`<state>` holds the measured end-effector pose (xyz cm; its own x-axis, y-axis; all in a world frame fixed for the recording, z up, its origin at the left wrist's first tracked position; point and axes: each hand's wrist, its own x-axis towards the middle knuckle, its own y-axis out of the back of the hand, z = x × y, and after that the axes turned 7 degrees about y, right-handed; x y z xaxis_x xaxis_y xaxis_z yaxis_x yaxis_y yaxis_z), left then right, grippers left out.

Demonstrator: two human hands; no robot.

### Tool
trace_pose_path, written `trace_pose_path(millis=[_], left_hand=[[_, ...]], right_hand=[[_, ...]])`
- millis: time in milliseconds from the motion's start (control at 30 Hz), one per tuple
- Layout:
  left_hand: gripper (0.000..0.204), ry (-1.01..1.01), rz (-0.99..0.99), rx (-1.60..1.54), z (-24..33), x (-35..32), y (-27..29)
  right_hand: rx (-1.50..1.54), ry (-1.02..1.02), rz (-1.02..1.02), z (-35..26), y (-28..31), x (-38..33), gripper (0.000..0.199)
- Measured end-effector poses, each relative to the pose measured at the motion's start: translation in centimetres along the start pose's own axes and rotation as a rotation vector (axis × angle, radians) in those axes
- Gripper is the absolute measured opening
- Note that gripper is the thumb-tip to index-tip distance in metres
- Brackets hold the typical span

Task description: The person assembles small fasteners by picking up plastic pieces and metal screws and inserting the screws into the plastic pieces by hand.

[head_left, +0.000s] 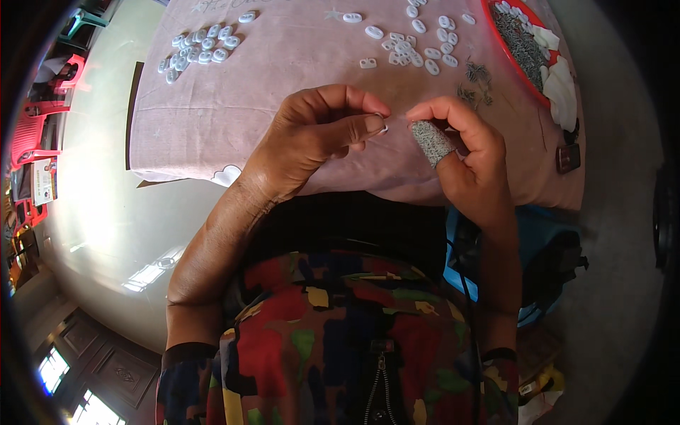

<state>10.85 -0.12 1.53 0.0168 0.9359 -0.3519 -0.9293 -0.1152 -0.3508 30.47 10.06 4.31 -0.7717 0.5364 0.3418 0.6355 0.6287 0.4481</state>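
Pink cloth; left hand's white piece, long axis unclear.

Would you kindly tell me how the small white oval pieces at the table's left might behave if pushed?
The white oval pieces would probably slide rather than roll, as most seem to lie flat on the pink cloth. They look rigid, with crisp outlines, and likely light, being small.

Left hand: thumb and index pinching, other fingers curled
Right hand: thumb covered, index arched toward its tip
Gap: both hands' fingertips near, apart
Left wrist: creased
Left forearm: bare, slanting inward
Right forearm: bare, steeper
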Motion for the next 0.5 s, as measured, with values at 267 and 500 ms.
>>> trace_pose_path(millis=[267, 500], left_hand=[[0.017, -0.016, 0.021, 0.005, 0.0, -0.7, -0.9], [0.019, -0.02, 0.039, -0.031, -0.4, -0.9, -1.0]], right_hand=[[0.144, -0.039, 0.011, -0.2, -0.6, -0.3, 0.032], [0.232, -0.071, 0.021, -0.4, -1.2, -0.4, 0.03]])
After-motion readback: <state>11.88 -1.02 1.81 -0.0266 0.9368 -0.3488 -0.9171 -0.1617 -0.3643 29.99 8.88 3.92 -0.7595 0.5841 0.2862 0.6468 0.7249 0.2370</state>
